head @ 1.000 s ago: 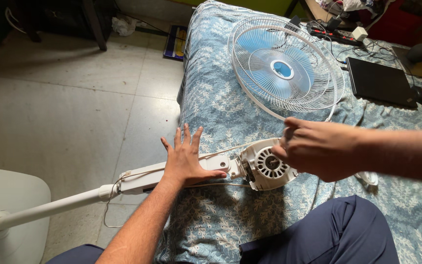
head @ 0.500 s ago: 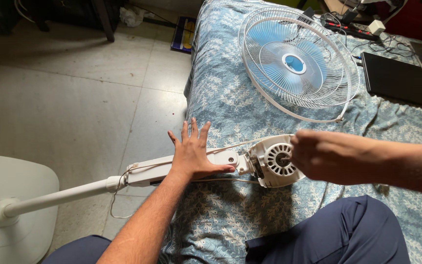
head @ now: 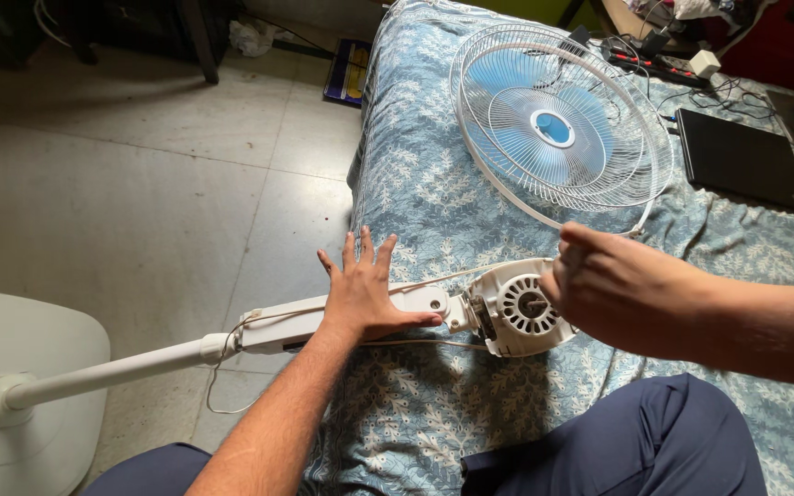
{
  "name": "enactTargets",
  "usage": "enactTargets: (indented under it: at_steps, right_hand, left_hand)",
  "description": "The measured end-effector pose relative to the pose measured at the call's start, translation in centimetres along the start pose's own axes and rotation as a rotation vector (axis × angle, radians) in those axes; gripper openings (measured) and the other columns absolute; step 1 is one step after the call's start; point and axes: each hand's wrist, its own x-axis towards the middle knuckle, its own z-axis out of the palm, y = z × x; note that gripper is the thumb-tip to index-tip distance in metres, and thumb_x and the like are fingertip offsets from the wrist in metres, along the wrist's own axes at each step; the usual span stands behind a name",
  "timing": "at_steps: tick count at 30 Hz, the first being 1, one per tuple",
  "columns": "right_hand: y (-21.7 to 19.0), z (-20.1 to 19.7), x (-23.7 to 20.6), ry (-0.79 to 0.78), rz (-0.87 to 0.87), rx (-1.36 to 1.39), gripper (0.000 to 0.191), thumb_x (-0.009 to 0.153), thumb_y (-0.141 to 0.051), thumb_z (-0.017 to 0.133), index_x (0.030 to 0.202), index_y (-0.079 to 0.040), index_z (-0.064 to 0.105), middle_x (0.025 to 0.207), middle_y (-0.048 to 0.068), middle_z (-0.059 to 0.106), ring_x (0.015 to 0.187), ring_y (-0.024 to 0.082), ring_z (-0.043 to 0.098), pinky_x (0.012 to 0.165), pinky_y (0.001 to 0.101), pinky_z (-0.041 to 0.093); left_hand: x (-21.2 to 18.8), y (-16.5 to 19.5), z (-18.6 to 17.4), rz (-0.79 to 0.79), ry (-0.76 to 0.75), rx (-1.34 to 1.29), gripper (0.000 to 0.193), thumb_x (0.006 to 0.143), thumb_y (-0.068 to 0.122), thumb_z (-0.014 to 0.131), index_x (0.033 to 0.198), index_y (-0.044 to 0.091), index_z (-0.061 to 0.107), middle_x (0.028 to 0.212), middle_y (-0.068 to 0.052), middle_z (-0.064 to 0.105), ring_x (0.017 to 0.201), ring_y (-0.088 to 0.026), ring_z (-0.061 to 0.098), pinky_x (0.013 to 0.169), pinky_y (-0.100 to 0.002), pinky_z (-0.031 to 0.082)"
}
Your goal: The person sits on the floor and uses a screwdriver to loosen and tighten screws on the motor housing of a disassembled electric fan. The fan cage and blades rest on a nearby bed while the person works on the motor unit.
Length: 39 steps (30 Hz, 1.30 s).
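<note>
Pressing our left hand [head: 363, 292] flat, fingers spread, on the white fan neck [head: 342, 317], we keep it against the blue patterned bed [head: 415, 184]. Just right of this neck is the motor housing [head: 516, 317], and our right hand [head: 622, 289] touches its far side; we cannot tell if these fingers are closed. Left of the neck the pole [head: 112, 372] reaches the round base [head: 25, 367]. Beyond the motor lies the fan cage [head: 558, 129], and further right a black laptop [head: 737, 156].

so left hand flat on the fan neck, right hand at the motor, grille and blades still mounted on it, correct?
Not mounted. In the head view the grille with blades lies detached on the bed, apart from the motor. Left hand flat on the fan neck, right hand at the motor.
</note>
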Motion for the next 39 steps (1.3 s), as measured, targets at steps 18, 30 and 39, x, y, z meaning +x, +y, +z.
enactTargets:
  at_steps: [18,30,39]
  right_hand:
    - [-1.8,1.9,0.5,0.191,0.009,-0.234,0.043,0.095,-0.026,0.049,0.12,0.004,0.068,0.079,0.008,0.07,0.084,0.026,0.069,0.11,0.0426,0.035]
    - [3.9,-6.1,-1.2,0.18,0.294,0.308,0.014,0.097,-0.028,0.063,0.093,-0.017,0.07,0.073,-0.001,0.07,0.072,0.015,0.066,0.101,0.0399,0.041]
    - [2.6,-6.2,2.3,0.244,0.365,0.651,0.01,0.094,-0.025,0.063,0.096,-0.02,0.071,0.08,-0.003,0.076,0.069,0.011,0.071,0.098,0.0392,0.044]
  left_hand:
    - [-0.1,0.0,0.2,0.02,0.005,0.009,0.157,0.039,0.109,0.057,0.156,0.007,0.034,0.157,-0.039,0.026,0.147,-0.057,0.019,0.104,-0.088,0.004]
    - [-1.3,0.4,-4.7,0.091,-0.073,-0.113,0.135,0.05,0.094,0.074,0.152,0.012,0.041,0.156,-0.033,0.037,0.14,-0.048,0.041,0.11,-0.078,0.019]
    - [-1.6,-0.5,-3.4,0.071,-0.203,-0.166,0.045,0.063,0.037,0.089,0.099,0.013,0.076,0.097,-0.016,0.076,0.095,-0.036,0.072,0.087,-0.047,0.058]
